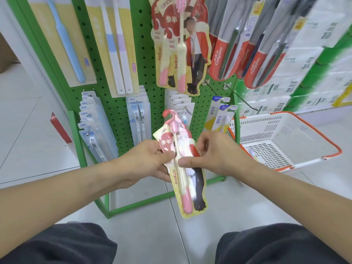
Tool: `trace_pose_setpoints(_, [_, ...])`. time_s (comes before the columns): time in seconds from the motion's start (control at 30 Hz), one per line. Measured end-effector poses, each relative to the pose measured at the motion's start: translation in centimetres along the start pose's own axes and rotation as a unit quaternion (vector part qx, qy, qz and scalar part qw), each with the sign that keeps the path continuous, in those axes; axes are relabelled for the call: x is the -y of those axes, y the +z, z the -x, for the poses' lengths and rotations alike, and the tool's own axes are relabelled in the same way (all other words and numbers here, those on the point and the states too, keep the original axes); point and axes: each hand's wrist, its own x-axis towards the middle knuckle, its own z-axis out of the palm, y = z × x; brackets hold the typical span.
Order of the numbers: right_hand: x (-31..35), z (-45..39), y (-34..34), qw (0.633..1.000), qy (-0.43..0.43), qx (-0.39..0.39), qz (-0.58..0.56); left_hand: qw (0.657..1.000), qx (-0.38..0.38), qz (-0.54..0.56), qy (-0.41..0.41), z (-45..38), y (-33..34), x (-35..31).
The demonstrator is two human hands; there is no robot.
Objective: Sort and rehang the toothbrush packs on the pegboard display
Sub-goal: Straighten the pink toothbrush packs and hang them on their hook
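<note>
**Both hands on one pink toothbrush pack**

Left hand (pixel 152 161) grips the pink toothbrush pack (pixel 182 168) at its left edge, thumb on the front; right hand (pixel 215 155) pinches its right side, fingers curled. This pack is held low before the green pegboard (pixel 118 103), below matching packs (pixel 181 44) hanging on a peg. White basket (pixel 285 138) sits on the floor to the right.
</note>
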Motion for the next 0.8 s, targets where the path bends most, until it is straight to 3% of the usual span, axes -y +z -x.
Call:
trace_pose_setpoints(0.1, [0.2,0.0,0.2,0.997,0.054,0.040,-0.030,1.000,-0.001,-0.029,0.001,0.0,-0.2,0.1])
trace_pose_setpoints(0.27, [0.2,0.3,1.3,0.960,0.057,0.153,-0.226,1.000,0.006,-0.030,0.001,0.2,-0.1,0.5])
trace_pose_setpoints(0.47, [-0.3,-0.2,1.1,0.954,0.026,0.148,-0.258,0.999,0.014,0.038,-0.008,0.4,-0.1,0.1])
trace_pose_setpoints(0.6, [-0.2,-0.2,1.3,0.948,-0.022,0.157,-0.276,1.000,-0.001,0.014,0.009,0.3,0.2,0.2])
trace_pose_setpoints(0.8, [-0.8,-0.1,1.3,0.931,-0.005,0.210,-0.300,0.999,-0.050,-0.001,0.016,-0.1,0.6,-0.1])
